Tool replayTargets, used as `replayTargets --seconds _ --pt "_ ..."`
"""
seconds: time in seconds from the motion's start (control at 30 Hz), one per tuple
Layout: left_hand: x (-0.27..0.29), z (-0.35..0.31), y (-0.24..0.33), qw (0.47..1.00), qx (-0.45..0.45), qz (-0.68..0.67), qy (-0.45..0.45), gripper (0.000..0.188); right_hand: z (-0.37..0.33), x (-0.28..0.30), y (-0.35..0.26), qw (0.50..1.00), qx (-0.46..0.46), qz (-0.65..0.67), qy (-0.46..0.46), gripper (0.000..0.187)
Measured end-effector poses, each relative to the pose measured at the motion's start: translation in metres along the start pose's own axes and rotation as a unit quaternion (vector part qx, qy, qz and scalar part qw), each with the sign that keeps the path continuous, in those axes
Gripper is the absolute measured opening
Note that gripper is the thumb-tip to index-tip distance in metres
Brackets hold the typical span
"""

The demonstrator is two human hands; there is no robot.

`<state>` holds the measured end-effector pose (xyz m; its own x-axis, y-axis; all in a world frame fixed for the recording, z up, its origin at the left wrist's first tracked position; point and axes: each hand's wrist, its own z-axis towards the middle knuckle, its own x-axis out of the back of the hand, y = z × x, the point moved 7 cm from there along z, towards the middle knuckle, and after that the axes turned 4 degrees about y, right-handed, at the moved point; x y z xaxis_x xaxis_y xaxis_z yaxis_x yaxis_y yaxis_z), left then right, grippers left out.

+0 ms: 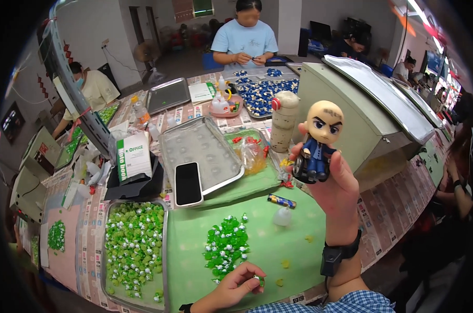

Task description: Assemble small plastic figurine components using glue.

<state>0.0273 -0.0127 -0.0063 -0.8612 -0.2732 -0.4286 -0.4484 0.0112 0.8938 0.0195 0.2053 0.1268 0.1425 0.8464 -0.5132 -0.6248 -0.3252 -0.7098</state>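
Raised at the right, my right hand (340,192) is closed around a big-headed bald figurine (320,143) in a blue suit, seated in a black wheelchair. At the lower middle, my left hand (231,289) pinches a small green piece (260,281) between thumb and fingertips. Just beyond that hand, a loose pile of small green and white pieces (227,245) lies on the green mat (187,261). To its left, a metal tray (166,235) holds many similar pieces. A blue-and-gold cylinder (282,201) and a translucent white dropper-like thing (282,217) rest below the figurine.
A white-edged phone (188,185) leans on a grey tray (168,146). Behind stand a stained cylinder (284,122) and a large beige box (330,104). A notebook (134,156) sits by a black box (127,190) at left. Across the table a person in light blue (245,41) works with small parts.
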Motion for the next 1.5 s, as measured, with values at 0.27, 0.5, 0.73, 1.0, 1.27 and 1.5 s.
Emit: replayTargets --seconds 0.27,0.5,0.73,1.0,1.27,1.5 --pt "0.000 0.001 0.006 1.000 -0.012 0.022 0.003 0.015 0.001 -0.003 0.008 0.983 -0.059 0.173 0.026 0.051" --pt "0.009 0.000 -0.008 1.000 -0.019 0.016 0.003 0.015 0.003 0.003 0.020 0.965 -0.112 0.228 0.063 0.050" --pt "0.015 -0.002 -0.013 1.000 -0.024 0.013 0.015 0.015 0.003 -0.002 0.025 0.968 -0.131 0.203 0.063 0.045" --pt "0.021 -0.002 -0.026 1.000 -0.011 0.013 0.002 0.015 0.002 -0.009 0.013 0.996 -0.072 0.023 0.049 0.046" --pt "0.018 -0.003 -0.020 1.000 -0.006 0.010 0.006 0.015 0.000 -0.008 0.010 0.989 -0.025 -0.116 0.082 0.049" --pt "0.013 -0.003 -0.013 1.000 -0.026 0.002 0.001 0.015 -0.001 -0.008 0.012 0.978 -0.028 -0.182 0.092 0.047"
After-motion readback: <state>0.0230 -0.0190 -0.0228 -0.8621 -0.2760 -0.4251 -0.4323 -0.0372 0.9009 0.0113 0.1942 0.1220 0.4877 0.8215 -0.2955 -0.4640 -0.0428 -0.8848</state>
